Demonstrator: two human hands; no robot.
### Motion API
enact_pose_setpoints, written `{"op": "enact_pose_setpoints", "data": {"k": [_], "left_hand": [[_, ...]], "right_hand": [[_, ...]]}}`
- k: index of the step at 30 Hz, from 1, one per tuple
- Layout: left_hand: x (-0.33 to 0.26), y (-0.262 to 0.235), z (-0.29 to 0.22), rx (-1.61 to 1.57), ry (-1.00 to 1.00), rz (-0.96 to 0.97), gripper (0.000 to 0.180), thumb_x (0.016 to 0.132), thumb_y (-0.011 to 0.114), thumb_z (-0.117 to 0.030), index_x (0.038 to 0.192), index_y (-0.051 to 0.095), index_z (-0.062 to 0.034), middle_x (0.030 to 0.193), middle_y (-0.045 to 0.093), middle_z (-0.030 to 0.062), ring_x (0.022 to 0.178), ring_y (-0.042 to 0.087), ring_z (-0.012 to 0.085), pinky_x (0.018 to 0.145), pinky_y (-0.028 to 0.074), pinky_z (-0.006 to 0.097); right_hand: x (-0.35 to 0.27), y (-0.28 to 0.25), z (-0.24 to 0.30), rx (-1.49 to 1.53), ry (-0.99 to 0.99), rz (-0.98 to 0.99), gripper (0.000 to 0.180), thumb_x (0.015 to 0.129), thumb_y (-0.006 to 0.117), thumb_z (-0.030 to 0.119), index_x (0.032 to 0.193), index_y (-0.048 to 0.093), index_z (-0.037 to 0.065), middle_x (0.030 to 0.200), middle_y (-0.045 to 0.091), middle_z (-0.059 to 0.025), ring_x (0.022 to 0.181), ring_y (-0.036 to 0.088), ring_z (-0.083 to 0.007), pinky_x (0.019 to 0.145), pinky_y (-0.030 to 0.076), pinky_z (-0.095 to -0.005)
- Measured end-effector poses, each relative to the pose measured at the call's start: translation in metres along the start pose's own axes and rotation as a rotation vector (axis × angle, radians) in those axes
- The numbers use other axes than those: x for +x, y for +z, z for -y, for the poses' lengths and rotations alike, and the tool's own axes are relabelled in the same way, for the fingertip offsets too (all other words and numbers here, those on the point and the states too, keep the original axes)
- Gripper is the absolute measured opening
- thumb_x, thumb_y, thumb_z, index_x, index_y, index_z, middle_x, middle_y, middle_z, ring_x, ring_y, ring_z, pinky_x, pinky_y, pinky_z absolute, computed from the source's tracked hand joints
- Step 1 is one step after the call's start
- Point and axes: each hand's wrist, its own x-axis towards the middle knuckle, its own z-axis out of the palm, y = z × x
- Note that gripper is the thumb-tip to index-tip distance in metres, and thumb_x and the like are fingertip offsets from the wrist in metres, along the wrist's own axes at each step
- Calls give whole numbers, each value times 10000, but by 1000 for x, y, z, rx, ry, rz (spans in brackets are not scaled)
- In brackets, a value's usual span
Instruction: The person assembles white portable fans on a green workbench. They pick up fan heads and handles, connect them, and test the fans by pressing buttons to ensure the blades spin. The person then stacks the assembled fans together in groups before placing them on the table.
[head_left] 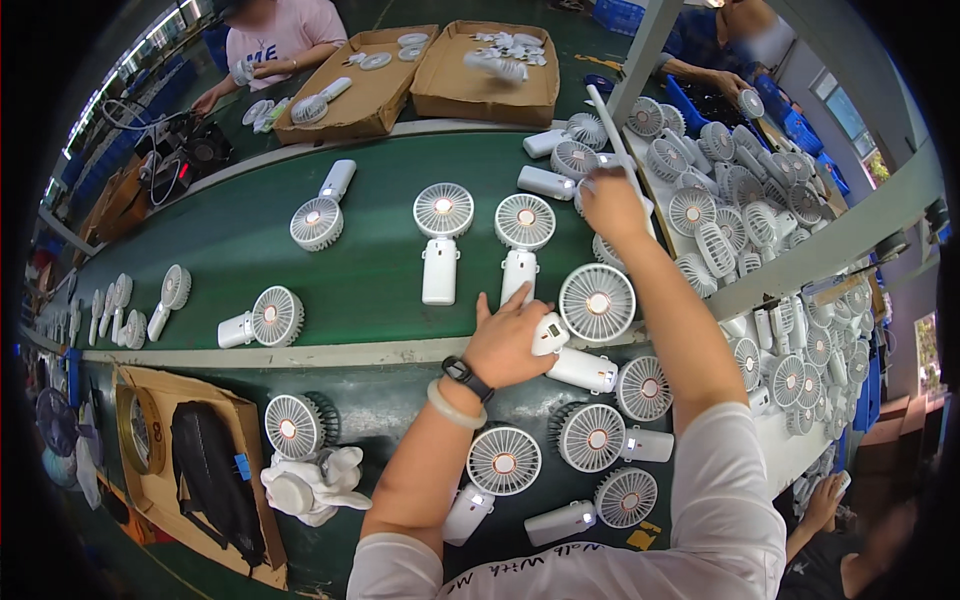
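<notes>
My left hand (508, 345) is closed around a white handheld fan (597, 303), whose handle end has a small dark display. Its outstretched fingers reach over the handle of another white fan (525, 222) lying on the green belt. At the belt's far right, my right hand (613, 210) has its fingers curled down on a white fan among several, and the hand partly hides what it grips. Beside it lie a fan with its handle to the left (546, 182) and a round fan head (587, 130). One more fan (443, 212) rests left of my left hand.
The green conveyor belt (380, 265) carries several spaced fans. A heap of fans (745, 190) covers the right-hand table behind a white metal post (645, 60). Nearer stand several fans (504, 460), a white plastic bag (318, 485) and a cardboard box with a black bag (215, 475). Co-workers sit across.
</notes>
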Motion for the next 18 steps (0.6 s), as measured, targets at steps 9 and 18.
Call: {"op": "enact_pose_setpoints", "data": {"k": [9, 18], "left_hand": [[-14, -4, 31, 75, 2, -323, 365, 625, 635, -183, 876, 531, 61, 909, 596, 283, 1182, 416, 422, 999, 356, 402], [-47, -18, 30, 92, -168, -598, 355, 658, 662, -170, 936, 537, 13, 933, 613, 227, 1005, 551, 375, 812, 454, 432]], "right_hand": [[-89, -8, -6, -323, 86, 197, 609, 711, 725, 376, 1240, 489, 190, 1231, 438, -180, 1125, 424, -407, 858, 431, -503], [-108, -40, -11, 515, 41, 319, 486, 681, 727, 203, 1120, 532, 131, 1203, 431, -164, 1119, 450, -330, 903, 429, -418]]}}
